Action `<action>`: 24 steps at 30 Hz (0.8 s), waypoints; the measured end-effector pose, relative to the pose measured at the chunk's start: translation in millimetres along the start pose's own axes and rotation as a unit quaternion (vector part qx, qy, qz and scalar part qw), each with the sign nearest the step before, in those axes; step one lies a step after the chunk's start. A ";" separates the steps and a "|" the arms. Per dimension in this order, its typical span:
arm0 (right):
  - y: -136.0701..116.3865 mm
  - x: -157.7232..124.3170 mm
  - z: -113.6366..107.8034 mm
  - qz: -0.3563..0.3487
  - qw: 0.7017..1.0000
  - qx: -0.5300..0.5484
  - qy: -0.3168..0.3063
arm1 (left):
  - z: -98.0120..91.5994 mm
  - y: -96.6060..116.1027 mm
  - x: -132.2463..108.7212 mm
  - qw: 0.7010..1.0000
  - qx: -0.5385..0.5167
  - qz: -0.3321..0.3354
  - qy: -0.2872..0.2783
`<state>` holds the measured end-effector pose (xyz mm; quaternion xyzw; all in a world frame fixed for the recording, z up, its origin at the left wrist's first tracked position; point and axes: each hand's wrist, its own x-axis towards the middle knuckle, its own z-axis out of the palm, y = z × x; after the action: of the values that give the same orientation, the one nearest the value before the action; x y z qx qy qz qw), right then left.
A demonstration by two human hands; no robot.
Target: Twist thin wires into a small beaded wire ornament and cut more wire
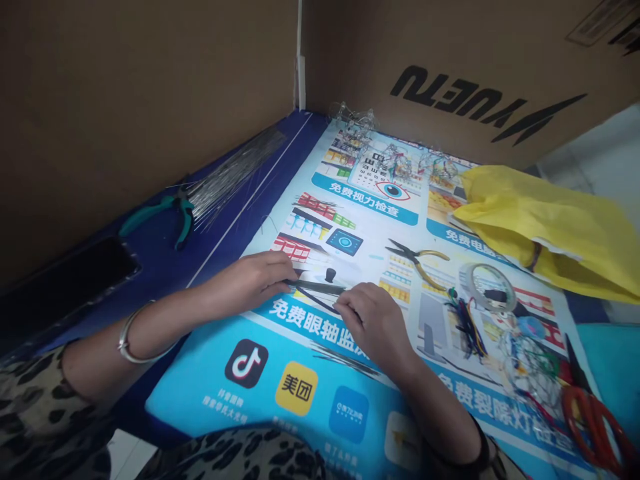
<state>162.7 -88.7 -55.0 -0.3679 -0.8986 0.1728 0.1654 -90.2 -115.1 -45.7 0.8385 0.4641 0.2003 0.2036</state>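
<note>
Between my two hands stretches a thin bundle of dark strands (320, 288), wire-like, though too dim to tell the exact material. My left hand (263, 280) pinches its left end, and a silver bangle circles that wrist. At the other end, the fingers of my right hand (373, 320) are closed on the bundle. A dark strand curves just beneath it. More dark strands (345, 360) lie on the printed sheet (200, 393) below my hands. Yellow-handled pliers (417, 260) rest opened out beyond my right hand.
Teal-handled cutters (183, 213) and a pile of straight wires (237, 173) lie at left, near a black phone-like slab (70, 287). Rightward are a yellow bag (555, 227), a tape roll (493, 287), coloured wires (467, 327) and red-handled scissors (595, 427). Cardboard walls (150, 87) stand behind.
</note>
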 end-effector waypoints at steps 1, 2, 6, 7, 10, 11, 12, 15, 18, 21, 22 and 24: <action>0.2 -0.3 0.7 0.002 1.000 0.002 0.010 | 0.3 1.0 0.4 1.000 0.002 -0.002 0.002; 0.6 -0.7 1.5 0.006 1.000 0.005 0.025 | 0.6 1.8 0.8 1.000 0.004 -0.004 0.003; 1.9 -1.1 3.1 0.023 0.997 -0.002 0.071 | 1.5 3.3 1.6 1.000 0.014 -0.001 0.009; 1.9 -0.8 2.9 0.024 0.997 -0.008 0.066 | 1.7 3.2 1.6 1.000 0.016 0.001 0.010; 1.3 -0.1 1.3 0.020 0.999 -0.020 0.039 | 2.5 2.8 1.6 1.000 0.022 0.005 0.013; 1.0 -0.1 0.7 0.016 0.999 -0.020 0.035 | 2.8 2.6 1.6 1.000 0.023 0.006 0.013; 0.7 -0.3 0.3 0.014 0.999 -0.018 0.033 | 3.1 2.6 1.7 1.000 0.023 0.008 0.014; 0.2 -1.1 -0.1 0.019 0.999 -0.014 0.036 | 3.9 2.4 1.9 1.000 0.022 0.010 0.019; 0.6 -1.4 0.4 0.031 0.999 -0.016 0.038 | 4.2 2.7 2.0 1.000 0.021 0.008 0.018; 1.1 -1.1 0.6 0.025 0.999 -0.023 0.034 | 3.7 4.0 2.3 1.000 0.025 0.004 0.015; 1.2 -0.9 0.5 0.021 0.999 -0.023 0.033 | 3.5 4.6 2.5 1.000 0.027 0.003 0.014; 1.1 -0.4 0.3 0.016 0.999 -0.020 0.032 | 3.2 5.6 3.0 1.000 0.028 0.000 0.014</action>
<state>163.5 -88.3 -55.8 -0.3908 -0.8902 0.1453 0.1837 -83.1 -115.7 -45.0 0.8409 0.4723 0.1992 0.1734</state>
